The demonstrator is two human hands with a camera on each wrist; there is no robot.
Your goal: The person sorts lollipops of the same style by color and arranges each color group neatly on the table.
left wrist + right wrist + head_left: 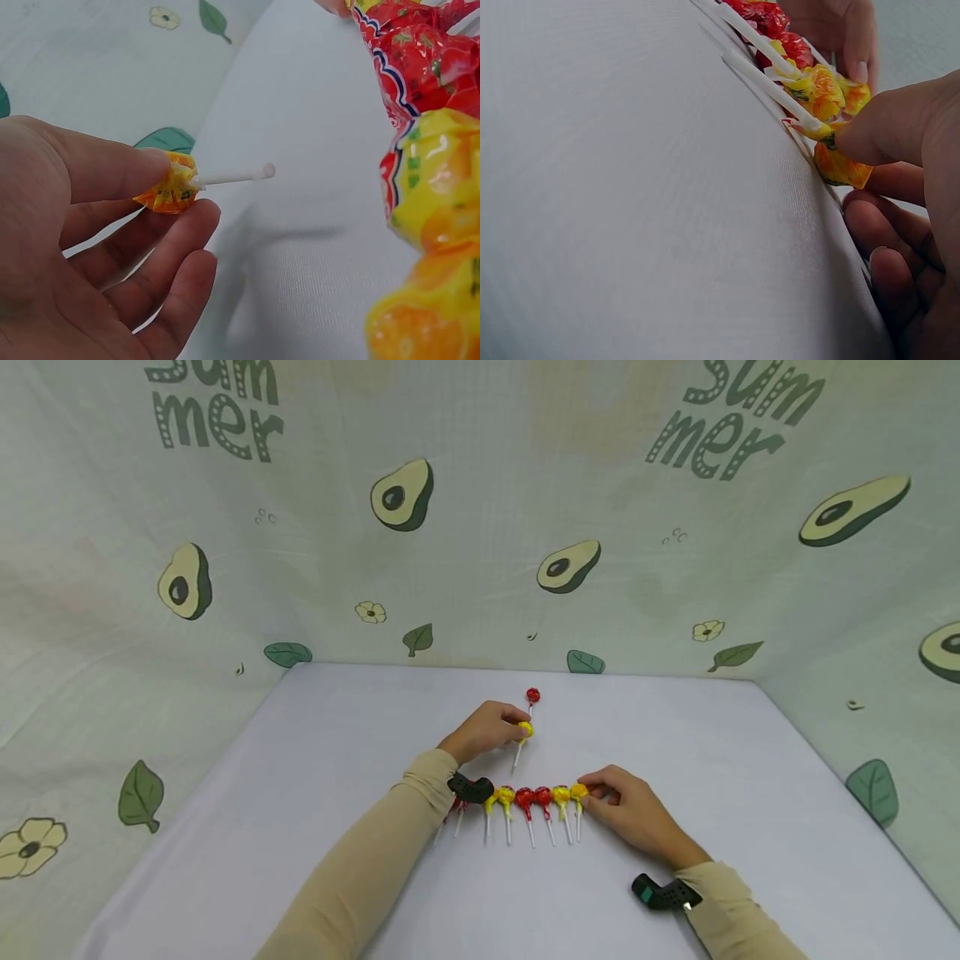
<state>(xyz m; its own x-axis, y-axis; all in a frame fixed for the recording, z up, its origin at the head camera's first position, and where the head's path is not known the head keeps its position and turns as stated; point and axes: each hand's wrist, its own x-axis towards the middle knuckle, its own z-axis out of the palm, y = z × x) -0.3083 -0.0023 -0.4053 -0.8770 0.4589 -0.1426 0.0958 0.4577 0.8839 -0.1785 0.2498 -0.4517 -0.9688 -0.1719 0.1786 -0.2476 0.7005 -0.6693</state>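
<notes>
My left hand (491, 727) pinches a yellow-wrapped lollipop (171, 184) by its head, its white stick (232, 177) pointing away from the fingers. My right hand (630, 806) pinches the yellow lollipop (844, 161) at the right end of a row, thumb on the wrapper. The row lies side by side with sticks toward me: two red lollipops (524, 798) in the middle and yellow ones (506, 796) on either side. At the row's left end, more red heads are partly hidden behind the left wrist. Just beyond the left hand lies a single red lollipop (533, 695).
The lollipops lie on a white-covered table (645, 727). A pale curtain (480, 527) printed with avocados, leaves and lettering stands behind and beside it. Each wrist wears a black band device, the left one (471, 789) overlapping the row in the head view.
</notes>
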